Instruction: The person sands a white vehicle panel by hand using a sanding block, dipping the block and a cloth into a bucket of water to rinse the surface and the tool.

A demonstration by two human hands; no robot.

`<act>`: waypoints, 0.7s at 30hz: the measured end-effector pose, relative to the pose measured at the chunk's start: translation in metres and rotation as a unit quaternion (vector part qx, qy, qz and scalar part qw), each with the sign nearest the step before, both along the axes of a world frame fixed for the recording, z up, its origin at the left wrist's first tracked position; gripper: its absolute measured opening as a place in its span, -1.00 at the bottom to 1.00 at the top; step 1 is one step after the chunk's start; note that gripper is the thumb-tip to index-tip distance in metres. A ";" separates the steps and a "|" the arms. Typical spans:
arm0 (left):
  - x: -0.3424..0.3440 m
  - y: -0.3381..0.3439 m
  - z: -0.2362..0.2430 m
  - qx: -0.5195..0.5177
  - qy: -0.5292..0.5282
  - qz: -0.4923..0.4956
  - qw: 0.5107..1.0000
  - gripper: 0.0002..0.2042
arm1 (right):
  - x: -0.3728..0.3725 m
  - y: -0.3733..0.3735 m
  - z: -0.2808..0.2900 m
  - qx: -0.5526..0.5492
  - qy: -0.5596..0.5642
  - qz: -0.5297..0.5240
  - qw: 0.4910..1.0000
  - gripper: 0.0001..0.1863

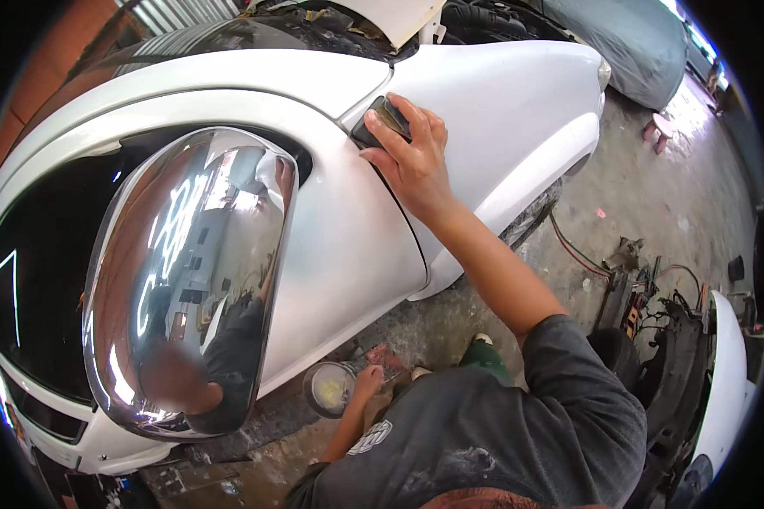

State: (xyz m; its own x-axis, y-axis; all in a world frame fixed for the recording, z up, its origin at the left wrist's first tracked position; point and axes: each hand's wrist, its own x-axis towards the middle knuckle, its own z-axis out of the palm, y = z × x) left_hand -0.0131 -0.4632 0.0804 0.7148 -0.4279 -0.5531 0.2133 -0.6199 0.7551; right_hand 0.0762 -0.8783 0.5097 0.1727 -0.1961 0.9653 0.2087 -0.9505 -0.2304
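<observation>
My right hand [416,161] reaches forward over the white car's front fender [501,93]. Its fingers are bent round a dark sanding block [367,133], which lies flat on the paint near the seam between fender and door [339,229]. Low beside my body, my left hand [368,380] is closed. Whatever it grips, if anything, is too small and hidden to make out. Just left of it stands a round bucket [308,399] with something pale yellow inside. A chrome side mirror [204,288] bulges out on the left and reflects the workshop.
Car parts and wiring [645,314] lie on the concrete floor at the right, with a white body panel [723,382] beyond them. Hoses [573,250] run near the front wheel [535,212]. A covered car [628,42] and a small pink stool [659,129] stand farther off.
</observation>
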 end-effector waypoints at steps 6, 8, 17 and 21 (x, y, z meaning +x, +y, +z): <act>-0.006 0.055 -0.019 0.057 0.143 0.038 0.987 -0.79 | -0.033 0.002 -0.081 0.021 0.042 -0.023 0.999 -0.43; -0.004 0.058 -0.003 0.038 0.178 0.034 0.983 -0.81 | -0.058 -0.009 -0.142 0.019 0.065 -0.040 0.997 -0.45; 0.001 0.132 -0.051 -0.050 0.001 -0.217 0.975 -0.84 | -0.010 0.004 0.017 -0.004 0.035 0.001 0.999 -0.57; 0.010 0.091 -0.055 0.034 0.240 0.077 0.967 -0.77 | -0.037 -0.006 -0.091 0.013 0.060 -0.019 0.998 -0.51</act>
State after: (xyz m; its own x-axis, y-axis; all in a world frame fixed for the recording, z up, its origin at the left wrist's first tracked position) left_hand -0.0027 -0.3727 0.0256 0.4217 -0.2887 -0.8595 0.6222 -0.5974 0.5060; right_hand 0.0394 -0.8838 0.4185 0.2790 -0.2299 0.9324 0.1428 -0.9502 -0.2771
